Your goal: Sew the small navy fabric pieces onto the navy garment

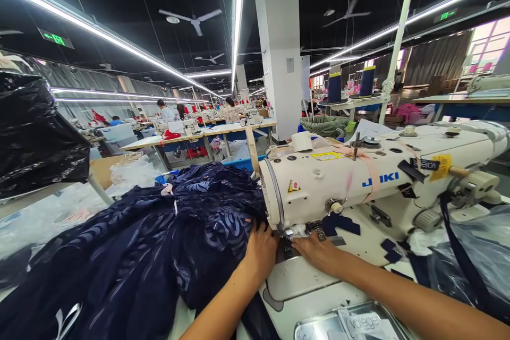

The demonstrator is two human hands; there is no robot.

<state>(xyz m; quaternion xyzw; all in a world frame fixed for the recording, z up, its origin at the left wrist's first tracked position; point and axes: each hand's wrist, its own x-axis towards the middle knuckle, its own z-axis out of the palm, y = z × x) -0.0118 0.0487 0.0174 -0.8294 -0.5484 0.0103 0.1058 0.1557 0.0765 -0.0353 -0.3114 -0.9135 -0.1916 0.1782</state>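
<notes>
A white sewing machine point(326, 175) reaches in from the right, its head over the bed point(303, 271). My left hand point(263, 247) is just left of the needle area, fingers bent over the edge of a dark navy garment point(223, 244) with shiny patterning. My right hand point(316, 251) lies low at the right of the presser foot point(292, 232), its fingers closed together with the tips close to the foot. What those fingertips grip, if anything, is hidden. Navy cloth is heaped across the left, and small navy scraps point(340, 224) rest on the machine bed.
A metal tray point(346, 324) with printed labels sits in front of my right forearm. Clear plastic point(470, 255) and a navy strip lie at the right. Two navy thread cones point(367, 82) stand behind the machine. A black plastic bag point(40, 138) is at far left; people work at tables beyond.
</notes>
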